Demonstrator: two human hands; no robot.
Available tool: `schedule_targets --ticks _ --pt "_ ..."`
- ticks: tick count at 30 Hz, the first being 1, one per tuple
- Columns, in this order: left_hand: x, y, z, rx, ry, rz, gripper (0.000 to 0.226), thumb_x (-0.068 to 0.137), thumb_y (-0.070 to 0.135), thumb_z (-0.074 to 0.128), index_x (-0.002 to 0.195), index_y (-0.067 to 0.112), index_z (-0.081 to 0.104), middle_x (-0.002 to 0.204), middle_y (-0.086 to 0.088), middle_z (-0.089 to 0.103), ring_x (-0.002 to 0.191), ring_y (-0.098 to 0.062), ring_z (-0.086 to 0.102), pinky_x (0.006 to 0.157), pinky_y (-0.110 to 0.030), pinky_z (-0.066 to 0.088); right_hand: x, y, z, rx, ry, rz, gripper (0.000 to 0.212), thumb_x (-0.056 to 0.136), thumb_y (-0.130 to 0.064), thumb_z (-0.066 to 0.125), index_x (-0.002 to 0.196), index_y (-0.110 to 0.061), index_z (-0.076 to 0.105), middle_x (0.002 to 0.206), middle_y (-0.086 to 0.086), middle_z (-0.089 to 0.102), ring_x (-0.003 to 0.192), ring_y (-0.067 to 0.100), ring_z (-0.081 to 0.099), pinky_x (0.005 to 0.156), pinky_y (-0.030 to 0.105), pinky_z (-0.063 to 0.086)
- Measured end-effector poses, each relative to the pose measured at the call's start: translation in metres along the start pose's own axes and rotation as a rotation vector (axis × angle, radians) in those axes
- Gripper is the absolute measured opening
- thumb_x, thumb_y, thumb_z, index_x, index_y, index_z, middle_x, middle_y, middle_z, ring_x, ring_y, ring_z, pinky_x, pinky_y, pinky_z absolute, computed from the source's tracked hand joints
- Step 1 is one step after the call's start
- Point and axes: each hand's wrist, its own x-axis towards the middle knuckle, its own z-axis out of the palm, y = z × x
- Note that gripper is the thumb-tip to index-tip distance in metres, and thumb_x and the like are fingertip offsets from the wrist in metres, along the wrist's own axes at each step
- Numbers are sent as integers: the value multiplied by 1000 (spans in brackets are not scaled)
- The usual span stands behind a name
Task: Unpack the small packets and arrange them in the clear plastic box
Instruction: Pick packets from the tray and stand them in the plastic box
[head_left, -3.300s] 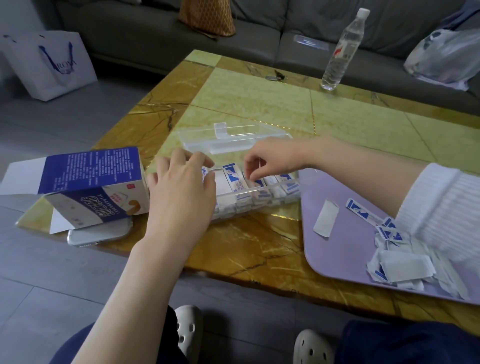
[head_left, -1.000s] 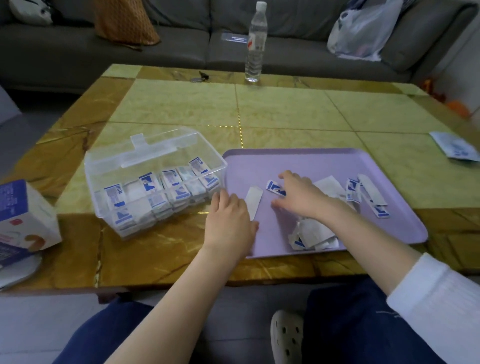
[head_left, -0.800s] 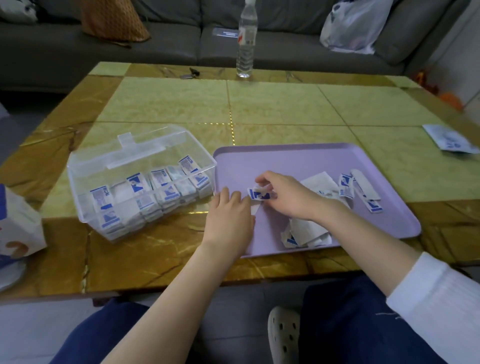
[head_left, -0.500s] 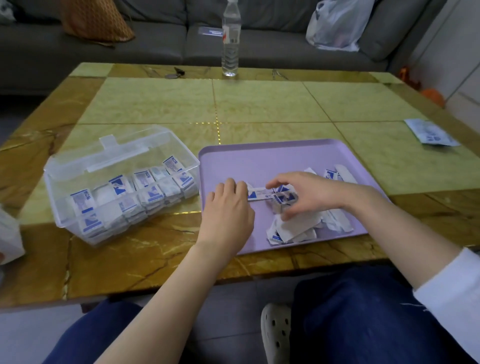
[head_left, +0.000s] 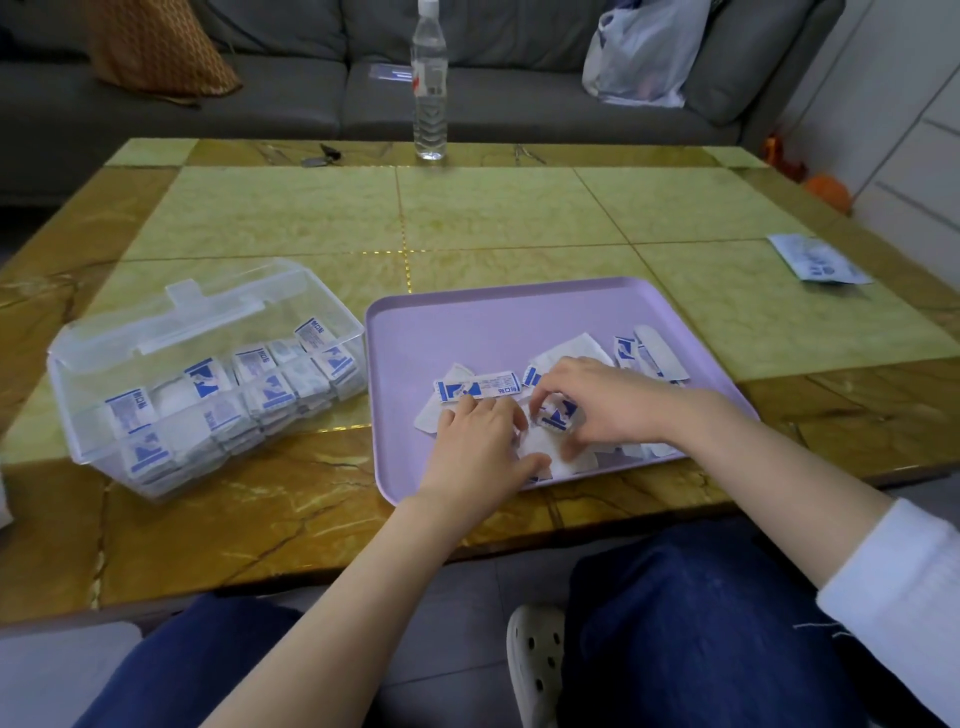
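One packet (head_left: 555, 415) sat pinched in your right hand (head_left: 618, 405) over the tray (head_left: 467, 322); your left hand (head_left: 480, 449) lay flat on the pile (head_left: 574, 463), box (head_left: 208, 374) at left.

**Tabletop** (head_left: 493, 208): pale yellow-green marbled panels divided by thin gold lines, framed by a golden-brown border with darker veins.
**Tray** (head_left: 467, 322), at the near edge: plain lilac.
**Small packets** (head_left: 478, 389) on the tray: white with blue print, some showing plain white backs. The packet (head_left: 553, 415) pinched in the right hand (head_left: 602, 405) has the same blue on white.
**Clear plastic box** (head_left: 208, 322), towards the left edge: colourless, its contents white and blue.
**Bottle** (head_left: 430, 104), at the far edge: clear, with a white cap and a red-and-white label.
**Sheet** (head_left: 815, 260), by the right edge: whitish with blue print.
**Sleeve** (head_left: 893, 597): white.
**Trousers** (head_left: 675, 623): dark blue.
**Shoe** (head_left: 535, 660): off-white, dotted with holes.
**Sofa** (head_left: 291, 93): grey.
**Cushion** (head_left: 156, 47): orange-brown, finely patterned.
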Motion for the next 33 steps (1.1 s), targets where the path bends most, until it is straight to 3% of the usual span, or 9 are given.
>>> schedule_targets --ticks 3,5,9,11,13,18,27,30,33 --pt "0 6 2 0 -7 -23 56 78 45 66 122 18 44 117 1 52 112 -21 41 91 -31 28 -4 -1 -1 4 -44 -5 73 62 -26 82 126 -33 47 110 -14 37 105 5 37 94 28 40" --pt "2 8 3 -35 -30 -56 58 78 40 68 123 15 42 117 -1 54 113 -23 44 92 -32 30 -2 -2 0 18 -23 -14 72 61 -25 84 124 -31 49 107 -14 41 103 7 42 89 25 41" --pt "6 9 4 -130 -90 -127 49 77 29 68 120 13 51 111 -5 61 110 -26 50 93 -35 37 3 0 3 44 22 -28 55 59 -26 85 108 -28 60 95 -11 51 90 9 49 80 25 43" --pt "6 9 2 -144 -89 -131 31 77 24 66 106 13 60 100 -8 64 102 -28 55 83 -33 38 5 1 5 61 41 -35 45 62 -24 83 101 -30 62 88 -14 52 86 9 49 77 25 43" --pt "5 9 0 -142 -97 -126 12 78 20 64 85 13 57 92 -11 64 94 -30 56 72 -32 34 7 2 7 74 58 -36 34 68 -21 78 96 -34 63 87 -16 55 88 9 50 79 27 44" --pt "7 -7 -17 -65 36 -126 3 85 16 55 84 16 51 97 -12 62 95 -34 54 70 -33 35 12 -15 5 76 148 -100 9 84 -28 66 93 -24 65 88 -8 55 93 16 53 80 33 42" --pt "4 -47 -51 -45 217 -168 5 90 8 43 91 12 40 89 -10 62 79 -33 55 62 -39 41 39 -62 8 90 530 -163 13 91 -26 57 99 -19 62 88 3 68 83 26 59 68 33 42" --pt "3 -52 -52 -33 146 -136 3 93 12 42 91 12 40 86 -8 59 79 -33 54 61 -39 41 42 -64 11 123 524 -173 12 90 -22 58 97 -18 66 90 0 67 87 22 57 72 33 42" --pt "1 -54 -51 24 129 -147 6 95 16 41 91 12 41 85 -4 51 78 -29 52 60 -36 37 42 -62 17 187 482 -151 22 89 -20 58 110 -21 63 104 -4 66 98 20 57 80 32 42"
